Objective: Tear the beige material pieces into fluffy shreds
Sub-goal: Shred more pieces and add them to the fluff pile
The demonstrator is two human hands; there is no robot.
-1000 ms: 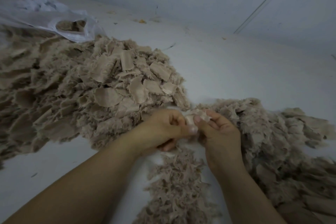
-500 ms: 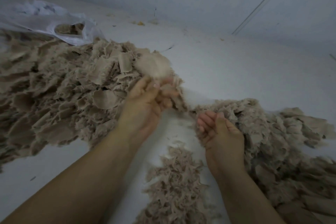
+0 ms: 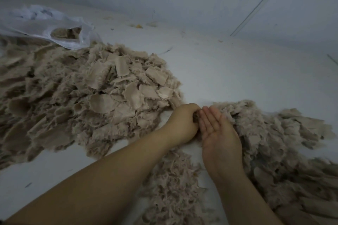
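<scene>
Left hand (image 3: 182, 124) grip is clenched round a small dark scrap of beige material (image 3: 195, 118) (mostly hidden); right hand (image 3: 217, 133) lies released, palm up, touching it. Both sit just beside the large heap of beige material pieces (image 3: 87, 97) on the white surface (image 3: 228, 71).

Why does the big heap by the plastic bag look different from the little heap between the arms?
The big heap is wide and shows flat, whole pieces on top; the little heap is narrow and all thin, fluffy shreds. The big one touches the plastic bag; the little one doesn't. Both are beige.
</scene>
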